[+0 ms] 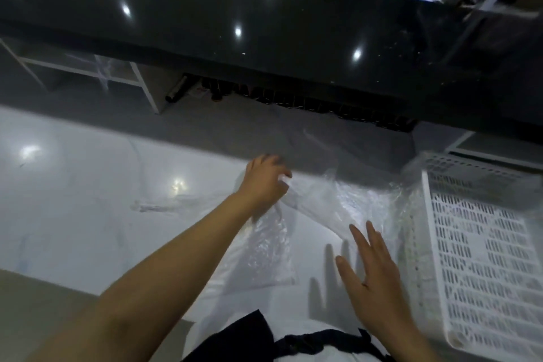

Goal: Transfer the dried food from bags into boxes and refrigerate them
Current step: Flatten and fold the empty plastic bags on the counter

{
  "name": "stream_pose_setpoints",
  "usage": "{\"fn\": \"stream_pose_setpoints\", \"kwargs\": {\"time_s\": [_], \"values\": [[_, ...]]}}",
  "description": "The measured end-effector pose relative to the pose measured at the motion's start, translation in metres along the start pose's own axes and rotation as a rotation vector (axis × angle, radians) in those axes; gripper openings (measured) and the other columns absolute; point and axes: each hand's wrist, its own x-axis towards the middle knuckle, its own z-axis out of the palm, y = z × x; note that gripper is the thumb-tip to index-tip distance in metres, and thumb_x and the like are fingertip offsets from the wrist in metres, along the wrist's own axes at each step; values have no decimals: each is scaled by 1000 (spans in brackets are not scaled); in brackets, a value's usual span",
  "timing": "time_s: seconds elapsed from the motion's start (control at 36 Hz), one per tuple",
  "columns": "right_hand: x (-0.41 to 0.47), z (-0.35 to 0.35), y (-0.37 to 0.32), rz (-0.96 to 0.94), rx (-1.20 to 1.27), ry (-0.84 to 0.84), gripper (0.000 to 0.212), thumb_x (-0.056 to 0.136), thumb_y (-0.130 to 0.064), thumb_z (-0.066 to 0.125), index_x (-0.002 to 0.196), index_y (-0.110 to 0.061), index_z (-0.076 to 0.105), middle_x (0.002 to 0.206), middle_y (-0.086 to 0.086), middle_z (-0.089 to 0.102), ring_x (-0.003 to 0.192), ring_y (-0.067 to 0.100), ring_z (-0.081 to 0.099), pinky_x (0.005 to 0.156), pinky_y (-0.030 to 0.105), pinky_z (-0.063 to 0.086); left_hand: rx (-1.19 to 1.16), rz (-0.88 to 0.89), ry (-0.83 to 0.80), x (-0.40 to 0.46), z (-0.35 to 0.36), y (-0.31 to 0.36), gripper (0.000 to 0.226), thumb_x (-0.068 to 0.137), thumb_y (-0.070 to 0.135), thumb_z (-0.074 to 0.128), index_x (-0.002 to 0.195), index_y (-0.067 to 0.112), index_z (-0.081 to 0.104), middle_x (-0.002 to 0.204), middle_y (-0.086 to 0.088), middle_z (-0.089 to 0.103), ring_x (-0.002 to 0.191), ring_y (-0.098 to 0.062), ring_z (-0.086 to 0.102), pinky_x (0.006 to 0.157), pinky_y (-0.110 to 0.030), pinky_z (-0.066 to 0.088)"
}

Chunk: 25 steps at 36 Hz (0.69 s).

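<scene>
A clear, crumpled plastic bag (329, 203) lies on the white worktop (88, 200) in front of me. My left hand (266, 182) is closed on the bag's upper left part, pinching the film near its edge. Lower and to the right, my right hand (371, 267) hovers flat with fingers spread just above the worktop, holding nothing. No dried food or box is visible inside the bag or near it.
A white perforated plastic basket (484, 258) stands at the right edge of the worktop. Behind runs a raised black glossy counter (264, 23), with dark bottles (293, 100) lined up under it. Another flat clear film (158, 204) lies to the left.
</scene>
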Motion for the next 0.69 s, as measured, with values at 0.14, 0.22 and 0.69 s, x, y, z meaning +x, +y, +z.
{"fn": "stream_pose_setpoints", "kwargs": {"time_s": [0.14,0.22,0.69], "values": [[-5,-7,0,38,72,14,72,85,-65,38,153,-45,22,163,-25,-4,151,1,-7,124,48,8,-211,19,42,-1,-37,6,12,89,21,73,99,15,78,116,-1,71,113,-21,63,91,-24,42],[-1,-9,-6,32,79,22,71,86,-64,39,153,-45,25,162,-25,-2,151,1,-7,124,50,10,-356,6,147,-30,-75,5,11,89,20,74,99,18,79,124,4,67,113,-8,59,92,-8,36],[83,84,-104,-332,-342,-211,63,100,-62,21,157,-43,4,168,-7,-11,153,21,-15,121,52,-1,-836,-440,427,-257,-66,-60,43,82,-14,66,80,26,81,106,9,77,104,-10,70,82,-24,56]]}}
